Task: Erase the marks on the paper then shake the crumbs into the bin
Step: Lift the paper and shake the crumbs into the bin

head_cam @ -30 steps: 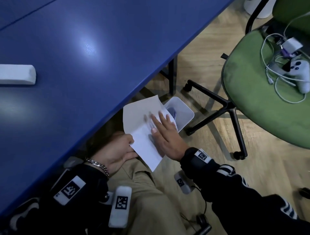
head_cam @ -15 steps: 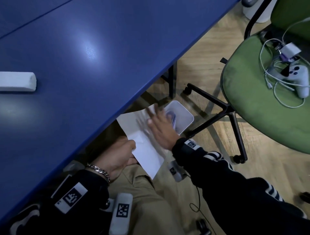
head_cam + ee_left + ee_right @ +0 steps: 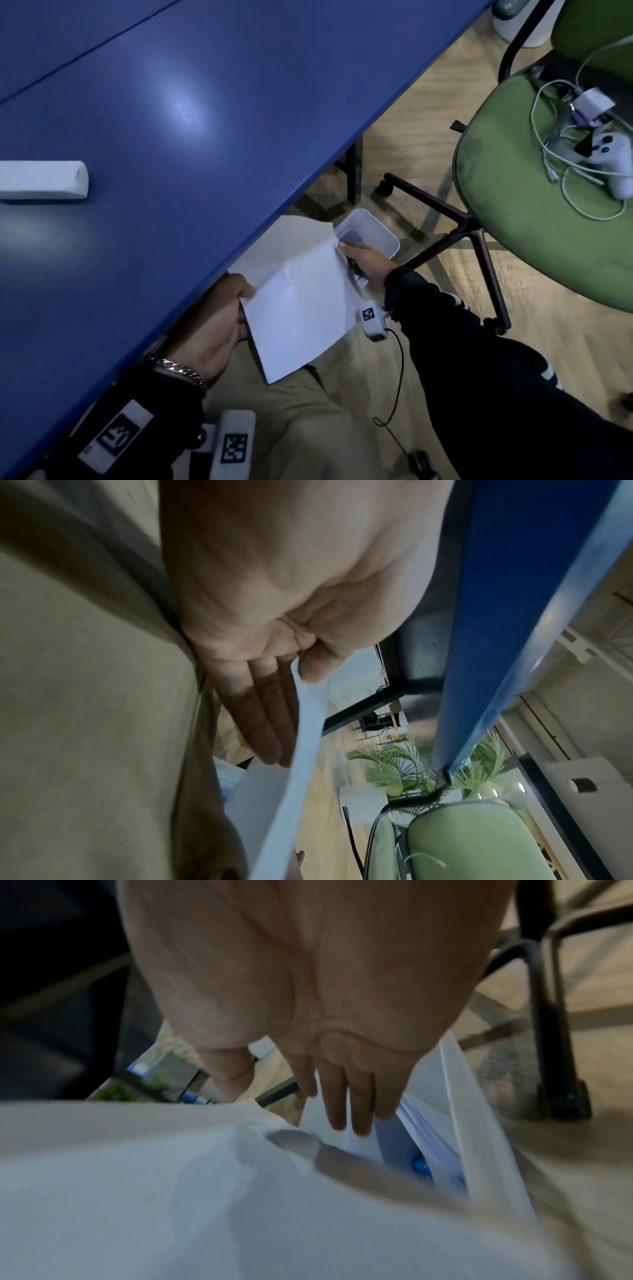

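The white paper is held tilted below the table edge, above my lap, its far end over the white bin on the floor. My left hand pinches the paper's near left edge; in the left wrist view the thumb presses the sheet against straight fingers. My right hand is at the paper's far right edge, over the bin. Its fingers are straight and point into the bin, just past the paper. A white eraser lies on the blue table.
A green office chair stands to the right with a white controller and cables on its seat. Its black star base reaches close to the bin. A black table leg stands behind the bin. Something blue lies in the bin.
My right hand has swept from the paper's middle across to its far edge above the bin. The paper has lifted and now shows more of its face.
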The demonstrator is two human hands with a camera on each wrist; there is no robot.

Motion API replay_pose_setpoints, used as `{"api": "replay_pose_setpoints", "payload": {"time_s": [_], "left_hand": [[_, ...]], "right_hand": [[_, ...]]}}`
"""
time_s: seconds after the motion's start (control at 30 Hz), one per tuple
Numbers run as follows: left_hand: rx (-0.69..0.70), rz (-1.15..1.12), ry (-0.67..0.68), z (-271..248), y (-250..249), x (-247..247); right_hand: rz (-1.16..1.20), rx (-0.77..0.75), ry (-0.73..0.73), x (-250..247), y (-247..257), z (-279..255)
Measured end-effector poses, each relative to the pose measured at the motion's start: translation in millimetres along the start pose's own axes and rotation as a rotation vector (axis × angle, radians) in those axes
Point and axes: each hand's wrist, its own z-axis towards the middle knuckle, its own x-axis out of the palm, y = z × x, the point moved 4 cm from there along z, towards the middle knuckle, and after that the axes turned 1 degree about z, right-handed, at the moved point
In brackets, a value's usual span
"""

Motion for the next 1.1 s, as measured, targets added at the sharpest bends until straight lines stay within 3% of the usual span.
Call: {"api": "replay_pose_setpoints", "payload": {"time_s": [0.13,0.23,0.3,0.37,0.43,0.5,0.57,0.6,0.63,0.7,0.77,0.8,0.87,0.97,1.03,1.1], "left_hand": [[0.034,-0.068,-0.071,-1,-3,-5],[0.097,-0.068,-0.088,-2,-8,-6],[0.131,0.012,-0.03,-5,-13,-3],[0.163,0.093,-0.027,-3,-12,-2],[0.176,0.183,-0.029,-1,-11,-1],[0.166,0.264,0.004,1,-9,3],[0.162,0.3,0.026,4,-7,8],[0.159,0.292,0.019,7,-6,10],[0.154,0.271,0.009,10,-5,11],[0.151,0.225,-0.01,16,-3,13],[0.164,0.179,-0.009,17,-3,15],[0.161,0.155,-0.006,17,-4,15],[0.136,0.107,-0.022,17,-4,12],[0.127,0.052,-0.023,17,-3,7],[0.13,0.038,-0.027,18,-2,4],[0.137,0.032,-0.033,17,-2,2]], "right_hand": [[0.169,0.187,0.133,-3,-19,-10],[0.239,0.109,0.147,-10,-17,-11],[0.282,0.063,0.147,-17,-13,-11],[0.209,0.046,0.12,-25,-11,-9],[0.004,0.015,0.016,-35,-6,0],[-0.345,-0.065,-0.185,-43,9,5],[-0.572,-0.216,-0.429,-34,34,-4],[-0.579,-0.367,-0.459,-18,47,-15],[-0.565,-0.556,-0.4,6,58,-29],[-0.517,-0.887,-0.066,65,73,-67],[-0.616,-0.995,0.179,101,65,-95],[-0.699,-0.962,0.193,104,53,-94],[-0.916,-0.786,0.045,83,20,-65],[-1.324,-0.293,-0.221,25,-22,-7],[-1.279,-0.156,-0.369,-4,-22,7],[-1.013,-0.238,-0.462,-15,-5,1]]}}
